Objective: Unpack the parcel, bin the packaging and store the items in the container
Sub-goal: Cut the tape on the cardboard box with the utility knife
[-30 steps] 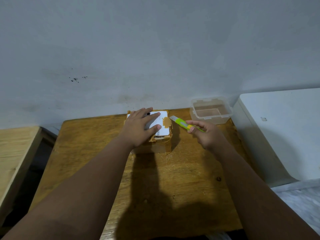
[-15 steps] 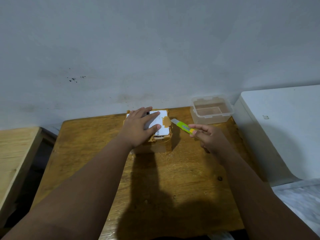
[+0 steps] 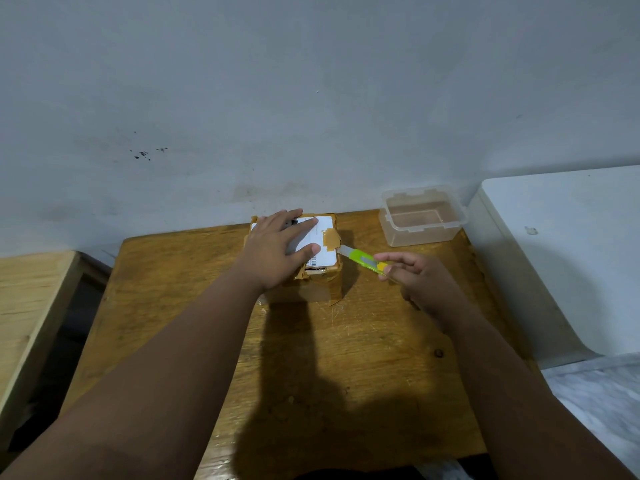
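Both bare forearms are stretched forward from the near edge of the table. The left hand (image 3: 277, 251) is laid flat, palm down, fingers spread and pointed toward the far edge, pressed on top of the parcel (image 3: 325, 237). The right hand (image 3: 420, 284) is held just to its right, raised off the table, with the knife (image 3: 363, 260) pinched between thumb and fingertips and the blade tip set at the parcel's right edge.

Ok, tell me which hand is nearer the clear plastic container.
Right. The right hand holds the cutter in front of the container; the left hand lies flat on the parcel, farther left.
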